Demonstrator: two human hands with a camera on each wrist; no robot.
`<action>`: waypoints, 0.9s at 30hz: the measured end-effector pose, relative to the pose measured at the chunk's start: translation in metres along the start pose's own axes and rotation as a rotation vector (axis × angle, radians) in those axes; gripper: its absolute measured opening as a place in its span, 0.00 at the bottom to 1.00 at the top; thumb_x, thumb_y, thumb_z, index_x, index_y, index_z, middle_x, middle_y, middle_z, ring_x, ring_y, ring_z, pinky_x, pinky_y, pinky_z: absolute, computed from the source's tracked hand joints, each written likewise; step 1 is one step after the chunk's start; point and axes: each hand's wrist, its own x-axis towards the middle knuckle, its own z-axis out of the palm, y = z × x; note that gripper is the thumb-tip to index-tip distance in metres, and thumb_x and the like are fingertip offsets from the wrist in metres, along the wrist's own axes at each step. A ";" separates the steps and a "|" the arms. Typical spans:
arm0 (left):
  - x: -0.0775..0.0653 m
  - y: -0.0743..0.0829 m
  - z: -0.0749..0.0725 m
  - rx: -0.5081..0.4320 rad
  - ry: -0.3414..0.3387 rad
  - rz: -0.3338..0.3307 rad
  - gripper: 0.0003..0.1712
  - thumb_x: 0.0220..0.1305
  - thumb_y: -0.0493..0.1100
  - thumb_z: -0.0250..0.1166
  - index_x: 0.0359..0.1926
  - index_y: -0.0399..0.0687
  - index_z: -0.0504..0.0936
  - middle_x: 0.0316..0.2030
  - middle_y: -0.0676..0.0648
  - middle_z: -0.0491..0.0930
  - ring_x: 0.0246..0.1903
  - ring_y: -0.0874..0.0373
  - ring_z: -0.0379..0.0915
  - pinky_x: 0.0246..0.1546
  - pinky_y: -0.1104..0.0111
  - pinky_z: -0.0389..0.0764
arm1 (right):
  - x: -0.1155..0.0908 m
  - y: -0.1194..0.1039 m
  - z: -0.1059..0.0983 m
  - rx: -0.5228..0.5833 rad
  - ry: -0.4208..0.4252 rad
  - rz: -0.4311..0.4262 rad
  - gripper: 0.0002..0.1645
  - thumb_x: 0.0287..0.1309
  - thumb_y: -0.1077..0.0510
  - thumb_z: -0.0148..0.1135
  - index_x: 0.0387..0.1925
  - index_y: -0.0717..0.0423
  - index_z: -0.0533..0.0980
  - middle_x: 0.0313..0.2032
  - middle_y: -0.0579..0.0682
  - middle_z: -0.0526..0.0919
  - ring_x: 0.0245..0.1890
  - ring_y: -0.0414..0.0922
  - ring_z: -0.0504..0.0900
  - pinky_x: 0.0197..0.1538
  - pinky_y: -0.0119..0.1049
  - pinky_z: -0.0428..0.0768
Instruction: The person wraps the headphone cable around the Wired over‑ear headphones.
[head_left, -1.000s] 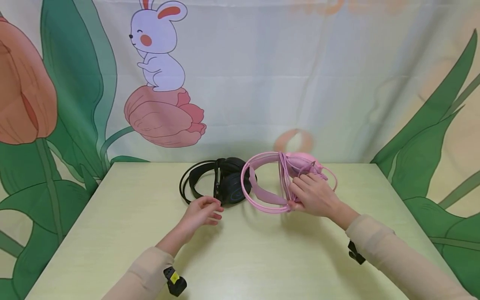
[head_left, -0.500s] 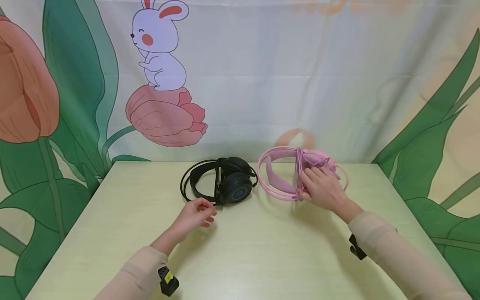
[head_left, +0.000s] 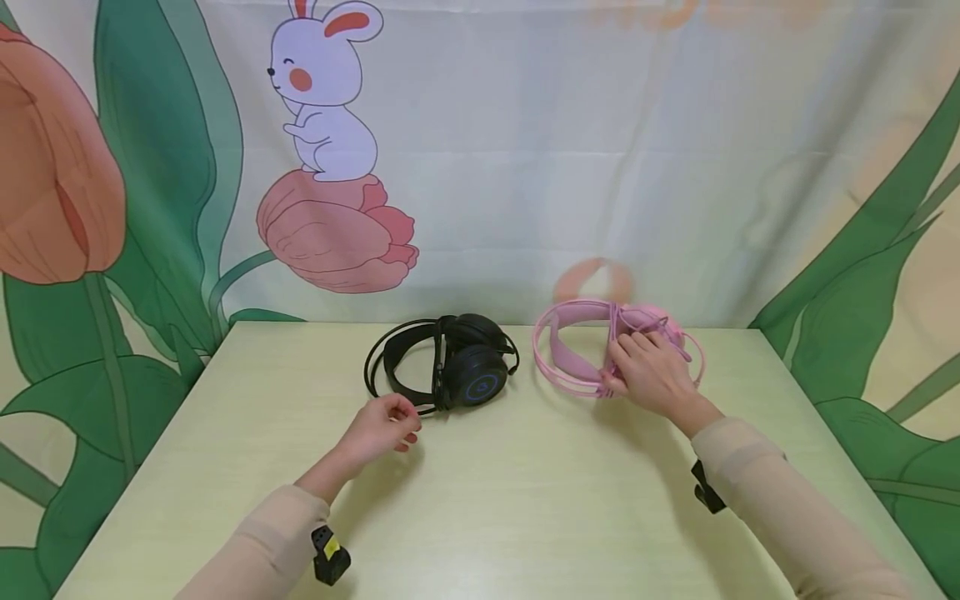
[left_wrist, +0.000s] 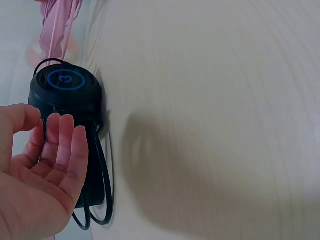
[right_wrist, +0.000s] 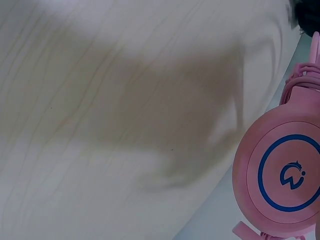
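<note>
A pair of black headphones (head_left: pixel 474 375), cable wound round its band, lies at the far middle of the table. My left hand (head_left: pixel 381 427) hovers just in front of it, fingers loosely bent with nothing in them; the left wrist view shows the palm (left_wrist: pixel 42 192) beside the black ear cup (left_wrist: pixel 65 87). To the right, my right hand (head_left: pixel 651 372) grips the pink headphones (head_left: pixel 573 367) by the ear-cup end, fingers over the bundled cable. In the right wrist view the pink ear cup (right_wrist: pixel 285 175) with its blue ring shows; the gripping fingers are hidden there.
The pale wooden table (head_left: pixel 495 517) ends just behind both headphones. Behind it hangs a curtain (head_left: pixel 480 167) printed with a rabbit, tulips and leaves.
My right hand has carried the pink headphones to the right, away from the black ones, and lowered them. My left hand has drawn back slightly to the left from the black headphones.
</note>
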 end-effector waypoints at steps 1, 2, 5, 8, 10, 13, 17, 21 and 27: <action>0.001 0.000 -0.002 0.012 0.001 0.000 0.06 0.57 0.35 0.57 0.35 0.36 0.74 0.31 0.42 0.76 0.30 0.51 0.79 0.31 0.63 0.82 | -0.001 0.001 0.001 -0.005 -0.014 0.003 0.28 0.58 0.38 0.40 0.35 0.59 0.71 0.30 0.54 0.73 0.32 0.53 0.72 0.40 0.44 0.70; 0.001 0.001 -0.004 0.022 0.004 -0.002 0.06 0.57 0.35 0.57 0.35 0.37 0.74 0.31 0.43 0.76 0.30 0.52 0.79 0.30 0.63 0.81 | -0.001 0.001 0.001 -0.009 -0.025 0.006 0.29 0.58 0.38 0.40 0.36 0.59 0.71 0.30 0.54 0.73 0.32 0.52 0.72 0.40 0.44 0.70; 0.003 0.002 -0.010 0.051 0.006 -0.001 0.06 0.57 0.36 0.57 0.35 0.37 0.74 0.31 0.42 0.76 0.31 0.51 0.79 0.30 0.64 0.81 | -0.002 0.002 0.003 -0.009 -0.046 0.014 0.27 0.57 0.39 0.44 0.36 0.59 0.72 0.28 0.53 0.72 0.30 0.51 0.71 0.39 0.43 0.69; 0.005 0.003 -0.017 0.081 0.001 -0.001 0.06 0.58 0.37 0.57 0.36 0.37 0.73 0.32 0.40 0.76 0.32 0.48 0.79 0.30 0.64 0.81 | -0.003 0.002 0.006 -0.009 -0.044 0.018 0.23 0.54 0.41 0.48 0.34 0.58 0.71 0.27 0.52 0.71 0.29 0.51 0.70 0.38 0.43 0.68; 0.006 0.005 -0.022 0.096 -0.004 -0.001 0.07 0.58 0.38 0.57 0.36 0.38 0.73 0.31 0.40 0.76 0.33 0.47 0.79 0.31 0.64 0.81 | -0.004 0.002 0.007 -0.009 -0.047 0.021 0.22 0.53 0.42 0.50 0.34 0.58 0.71 0.26 0.52 0.71 0.29 0.51 0.70 0.39 0.43 0.68; 0.007 0.008 -0.029 0.121 -0.021 0.014 0.08 0.58 0.38 0.56 0.37 0.37 0.73 0.31 0.39 0.77 0.32 0.47 0.79 0.31 0.63 0.81 | -0.005 0.001 0.010 -0.014 -0.060 0.024 0.24 0.53 0.42 0.49 0.37 0.59 0.72 0.27 0.52 0.72 0.29 0.51 0.71 0.41 0.44 0.69; 0.009 0.014 -0.036 0.157 -0.035 0.029 0.08 0.58 0.38 0.56 0.37 0.37 0.73 0.29 0.42 0.77 0.27 0.54 0.78 0.30 0.63 0.81 | -0.006 0.001 0.014 -0.026 -0.084 0.023 0.26 0.54 0.41 0.49 0.39 0.59 0.73 0.29 0.52 0.73 0.30 0.50 0.71 0.43 0.44 0.69; 0.013 0.020 -0.043 0.209 -0.034 0.046 0.08 0.58 0.39 0.55 0.36 0.38 0.73 0.28 0.43 0.77 0.25 0.58 0.76 0.28 0.64 0.80 | -0.006 -0.001 0.017 -0.028 -0.115 0.027 0.25 0.53 0.41 0.51 0.40 0.58 0.73 0.29 0.52 0.74 0.31 0.49 0.71 0.45 0.44 0.69; 0.017 0.027 -0.051 0.305 -0.024 0.077 0.08 0.58 0.39 0.55 0.36 0.37 0.73 0.27 0.43 0.76 0.24 0.57 0.75 0.26 0.67 0.78 | -0.007 -0.005 0.022 -0.024 -0.171 0.048 0.26 0.53 0.41 0.52 0.43 0.58 0.75 0.31 0.51 0.75 0.33 0.49 0.72 0.46 0.44 0.69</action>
